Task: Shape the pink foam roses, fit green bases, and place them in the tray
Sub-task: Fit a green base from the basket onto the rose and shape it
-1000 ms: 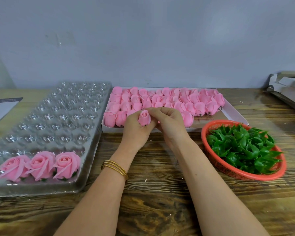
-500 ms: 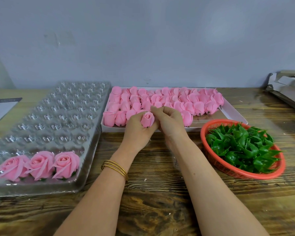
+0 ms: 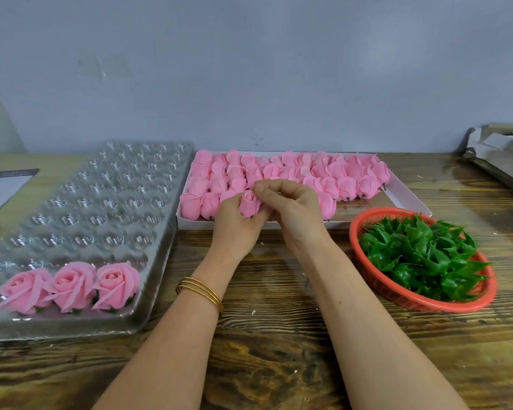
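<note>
No legible text, paper sheet (image 3: 0,187) at left edge, its print too blurred to read

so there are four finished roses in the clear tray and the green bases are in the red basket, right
Not four: the head view shows three finished roses in the clear tray. The green bases are in the red basket.

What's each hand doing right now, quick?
Left hand: grips a closed pink rose bud.
Right hand: pinches the same bud's petal edge near its top.
</note>
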The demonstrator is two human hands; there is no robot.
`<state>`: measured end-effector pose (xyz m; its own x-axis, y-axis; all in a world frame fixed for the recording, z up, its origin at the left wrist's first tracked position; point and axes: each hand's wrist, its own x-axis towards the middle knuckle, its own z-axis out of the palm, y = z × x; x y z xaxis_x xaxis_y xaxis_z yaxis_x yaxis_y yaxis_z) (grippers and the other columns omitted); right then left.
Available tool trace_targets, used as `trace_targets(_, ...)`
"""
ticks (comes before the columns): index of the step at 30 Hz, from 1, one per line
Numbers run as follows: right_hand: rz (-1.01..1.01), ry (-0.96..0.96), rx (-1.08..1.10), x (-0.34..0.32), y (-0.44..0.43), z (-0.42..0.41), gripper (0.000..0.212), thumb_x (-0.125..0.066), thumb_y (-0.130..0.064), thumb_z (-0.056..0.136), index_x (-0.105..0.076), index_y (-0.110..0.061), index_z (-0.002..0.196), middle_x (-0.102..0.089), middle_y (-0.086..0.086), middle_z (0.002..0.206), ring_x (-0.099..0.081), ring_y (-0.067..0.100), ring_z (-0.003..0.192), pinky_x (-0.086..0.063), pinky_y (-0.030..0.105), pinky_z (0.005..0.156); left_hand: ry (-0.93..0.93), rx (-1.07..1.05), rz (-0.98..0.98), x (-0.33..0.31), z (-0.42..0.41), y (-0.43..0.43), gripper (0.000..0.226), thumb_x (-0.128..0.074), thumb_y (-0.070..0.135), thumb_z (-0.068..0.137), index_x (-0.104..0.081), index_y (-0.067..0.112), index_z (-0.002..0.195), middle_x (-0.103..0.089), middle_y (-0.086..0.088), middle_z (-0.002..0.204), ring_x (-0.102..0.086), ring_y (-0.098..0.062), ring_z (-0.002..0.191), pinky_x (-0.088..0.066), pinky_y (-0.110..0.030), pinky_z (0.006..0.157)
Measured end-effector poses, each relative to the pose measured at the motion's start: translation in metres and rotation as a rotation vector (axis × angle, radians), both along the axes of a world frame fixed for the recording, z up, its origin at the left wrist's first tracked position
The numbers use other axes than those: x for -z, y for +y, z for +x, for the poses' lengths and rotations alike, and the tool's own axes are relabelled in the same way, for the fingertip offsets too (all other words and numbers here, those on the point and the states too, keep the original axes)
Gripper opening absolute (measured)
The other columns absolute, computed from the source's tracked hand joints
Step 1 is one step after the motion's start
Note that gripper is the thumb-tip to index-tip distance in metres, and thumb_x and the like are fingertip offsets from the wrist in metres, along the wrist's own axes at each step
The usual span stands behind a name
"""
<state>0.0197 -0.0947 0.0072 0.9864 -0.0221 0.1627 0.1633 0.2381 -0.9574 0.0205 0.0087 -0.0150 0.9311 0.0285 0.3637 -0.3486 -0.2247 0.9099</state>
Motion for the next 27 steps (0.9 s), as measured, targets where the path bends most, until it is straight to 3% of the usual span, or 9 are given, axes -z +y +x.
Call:
trace_targets(5, -0.027, 0.029, 0.010, -0.0003, -0.0005, 0.0014, 0.017, -0.066, 0.003, 0.086, -0.074, -0.010, 0.077, -0.072, 0.009, 0.085, -0.068, 0.028, 0.095, -0.055, 0.043, 0.091, 0.010, -0.024, 0.026, 0.0041, 0.0042, -0.0001, 0.007, -0.066, 0.019, 0.092, -0.072, 0.017, 0.094, -0.072, 0.005, 0.082, -0.066, -0.004, 0.077, -0.049, -0.010, 0.062)
trace_targets(12, -0.077, 0.080, 0.005, -0.0002, -0.0034, 0.0032, 0.022, -0.065, 0.002, 0.085, -0.075, -0.013, 0.072, -0.073, 0.008, 0.083, -0.069, 0.026, 0.090, -0.055, 0.039, 0.085, 0.026, -0.026, 0.056, 0.0045, 0.0043, 0.0003, 0.007, -0.067, 0.017, 0.090, -0.072, 0.015, 0.095, -0.072, 0.001, 0.084, -0.067, -0.011, 0.080, -0.050, -0.011, 0.064)
trace_targets(16, -0.054, 0.127, -0.023, -0.0011, -0.0057, 0.0029, 0.023, -0.063, 0.003, 0.083, -0.075, -0.011, 0.070, -0.073, 0.007, 0.072, -0.070, 0.017, 0.076, -0.053, 0.030, 0.073, 0.040, 0.003, 0.091, 0.0038, 0.0029, -0.0005, 0.007, -0.068, 0.019, 0.090, -0.073, 0.013, 0.091, -0.072, -0.002, 0.082, -0.067, -0.013, 0.080, -0.051, -0.016, 0.066)
trace_targets(21, -0.076, 0.142, -0.030, -0.0010, -0.0059, 0.0025, 0.018, -0.059, 0.003, 0.084, -0.073, -0.005, 0.077, -0.072, 0.008, 0.072, -0.068, 0.018, 0.075, -0.053, 0.028, 0.067, 0.041, 0.029, 0.084, 0.0041, 0.0013, -0.0013, 0.009, -0.069, 0.014, 0.089, -0.073, 0.007, 0.095, -0.073, -0.008, 0.085, -0.068, -0.021, 0.085, -0.053, -0.024, 0.071)
trace_targets(27, -0.158, 0.052, 0.017, 0.0018, -0.0028, 0.0030, 0.015, -0.064, -0.003, 0.090, -0.069, -0.011, 0.078, -0.069, 0.006, 0.080, -0.066, 0.019, 0.083, -0.056, 0.032, 0.076, 0.056, 0.023, 0.040, 0.0037, 0.0029, 0.0011, 0.013, -0.068, 0.018, 0.090, -0.073, 0.010, 0.099, -0.075, -0.005, 0.089, -0.069, -0.015, 0.085, -0.057, -0.029, 0.074)
